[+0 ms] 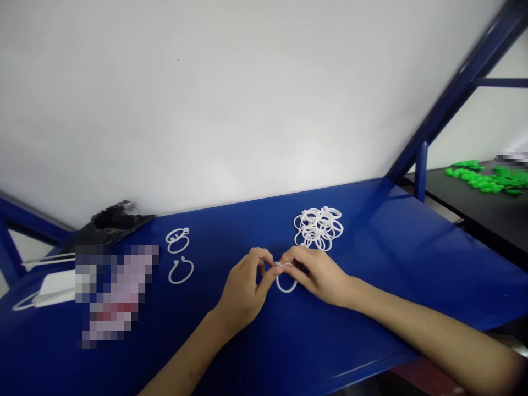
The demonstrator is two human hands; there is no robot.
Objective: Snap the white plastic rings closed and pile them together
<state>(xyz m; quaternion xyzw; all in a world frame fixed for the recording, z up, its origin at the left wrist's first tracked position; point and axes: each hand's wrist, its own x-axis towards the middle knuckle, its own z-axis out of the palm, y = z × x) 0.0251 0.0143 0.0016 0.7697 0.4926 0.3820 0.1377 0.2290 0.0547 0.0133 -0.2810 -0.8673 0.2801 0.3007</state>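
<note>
My left hand (246, 286) and my right hand (317, 275) meet over the blue table (371, 308), both pinching one white plastic ring (286, 281) by its top. The ring's lower loop rests on the table between the hands. Just beyond my right hand lies a pile of several white rings (318, 227). An open white ring (180, 270) lies to the left, and a closed ring (177, 240) lies just behind it.
A crumpled black bag (113, 221) sits at the back left by the white wall. White items (49, 289) lie at the far left edge. Green plastic parts (489, 179) cover a dark table to the right, past a blue frame post (421, 170).
</note>
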